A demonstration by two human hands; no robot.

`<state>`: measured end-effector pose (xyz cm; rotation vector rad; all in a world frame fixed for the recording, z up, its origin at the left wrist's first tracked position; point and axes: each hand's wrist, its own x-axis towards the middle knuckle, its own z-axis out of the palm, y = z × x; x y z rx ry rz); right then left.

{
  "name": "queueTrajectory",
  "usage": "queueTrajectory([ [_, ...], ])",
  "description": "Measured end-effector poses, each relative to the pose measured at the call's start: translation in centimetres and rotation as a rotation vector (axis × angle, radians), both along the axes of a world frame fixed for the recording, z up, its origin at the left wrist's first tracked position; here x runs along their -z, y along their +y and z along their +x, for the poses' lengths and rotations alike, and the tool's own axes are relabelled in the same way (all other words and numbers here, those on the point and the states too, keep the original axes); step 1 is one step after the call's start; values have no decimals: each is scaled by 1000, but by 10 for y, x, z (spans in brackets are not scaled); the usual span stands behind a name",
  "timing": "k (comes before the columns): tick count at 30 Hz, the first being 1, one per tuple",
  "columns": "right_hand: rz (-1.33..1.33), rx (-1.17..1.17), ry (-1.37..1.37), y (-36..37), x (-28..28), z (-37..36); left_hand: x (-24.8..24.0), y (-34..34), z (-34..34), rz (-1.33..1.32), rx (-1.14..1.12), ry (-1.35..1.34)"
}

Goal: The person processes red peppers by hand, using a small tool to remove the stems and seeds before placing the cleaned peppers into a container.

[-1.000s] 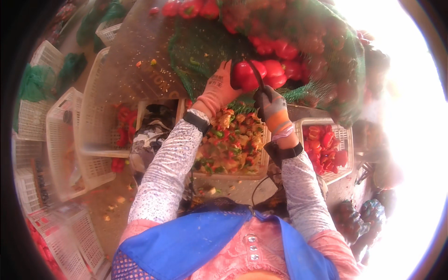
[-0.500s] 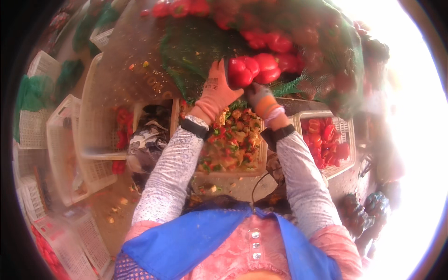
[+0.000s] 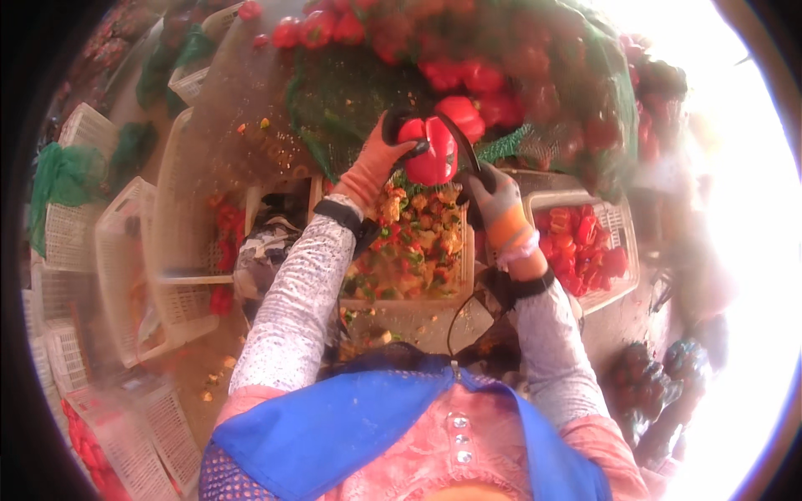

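My gloved left hand point(image 3: 373, 163) grips a red bell pepper point(image 3: 428, 157), its fingers wrapped round the left side. A curved, dark-bladed knife point(image 3: 462, 140) is in my gloved right hand point(image 3: 499, 207); its blade arches over the pepper's top right side. Whether the edge touches or cuts the skin, I cannot tell. Just behind lies another whole red pepper point(image 3: 464, 119), at the mouth of a green net bag point(image 3: 606, 125) full of peppers. Beneath my hands, pepper cores and green-and-yellow scraps point(image 3: 409, 250) fill a shallow crate point(image 3: 418, 302).
To the right stands a white crate point(image 3: 628, 280) with red pepper pieces point(image 3: 576, 250). Several pale plastic crates point(image 3: 125, 275) crowd the left side. Loose red peppers point(image 3: 317, 29) lie at the far edge. Dark bundled bags point(image 3: 643, 380) sit at the lower right.
My left hand has drawn a pepper away from the others and nearer to me. My right hand has moved right and down, and the knife now shows over the pepper.
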<state>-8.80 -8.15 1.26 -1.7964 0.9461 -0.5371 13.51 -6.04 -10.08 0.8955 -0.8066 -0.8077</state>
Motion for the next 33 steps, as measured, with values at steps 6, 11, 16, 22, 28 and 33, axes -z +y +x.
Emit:
queueTrajectory([
  [6, -290, 135, 64, -5, 10, -10, -6, 27, -35, 74, 114, 343],
  [11, 380, 170, -264, 20, 0, -26, -77, 53, -76, 57, 199, -95],
  [16, 504, 125, -388, 29, 6, -32, -52, 64, -98, 23, 223, 104],
  [22, 375, 126, -386, 25, 21, -40, -63, 80, -120, 249, 47, 36],
  [28, 497, 44, -380, 14, 12, -52, -76, 81, -127, 218, -40, -5],
  [33, 502, 72, -450, 22, 7, -57, -96, 88, -136, 269, -55, 142],
])
